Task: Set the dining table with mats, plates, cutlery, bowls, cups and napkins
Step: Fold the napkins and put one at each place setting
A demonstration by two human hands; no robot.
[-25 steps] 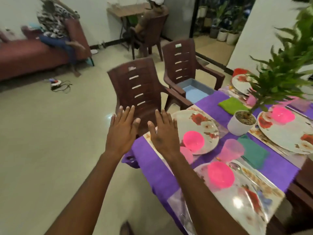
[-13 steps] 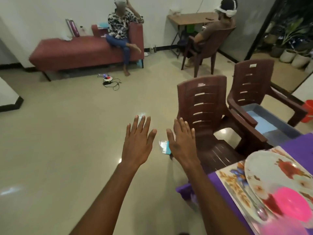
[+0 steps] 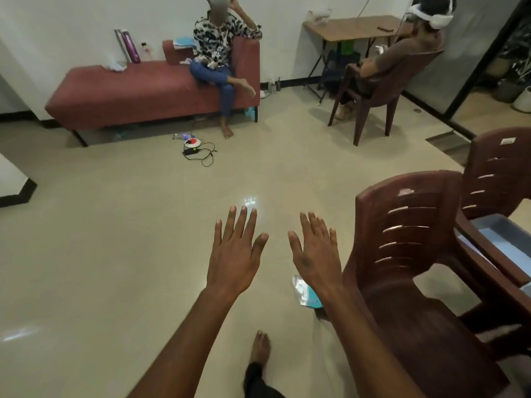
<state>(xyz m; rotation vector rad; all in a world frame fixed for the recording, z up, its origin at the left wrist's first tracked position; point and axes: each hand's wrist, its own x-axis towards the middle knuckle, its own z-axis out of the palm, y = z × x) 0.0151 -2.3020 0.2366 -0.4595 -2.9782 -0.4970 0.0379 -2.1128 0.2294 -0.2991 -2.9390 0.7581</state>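
My left hand [image 3: 235, 254] and my right hand [image 3: 314, 254] are held out side by side over the floor, backs up, fingers straight and spread, holding nothing. The dining table with its mats, plates, bowls and cups is out of view. A grey-blue tray [image 3: 501, 239] lies on the seat of the far brown chair at the right edge. A shiny packet with a teal corner [image 3: 303, 293] lies on the floor just below my right hand.
Two brown plastic chairs [image 3: 408, 254] stand close on my right. A red bench [image 3: 138, 93] with a seated person is at the back wall, another seated person [image 3: 402, 50] at a wooden desk. A cable and charger [image 3: 198, 150] lie on the tiled floor. My foot [image 3: 260, 349] shows below.
The view has swung left, away from the table: plates, bowls and purple cloth have left the frame. Both hands stay raised and spread, empty, now over the floor.
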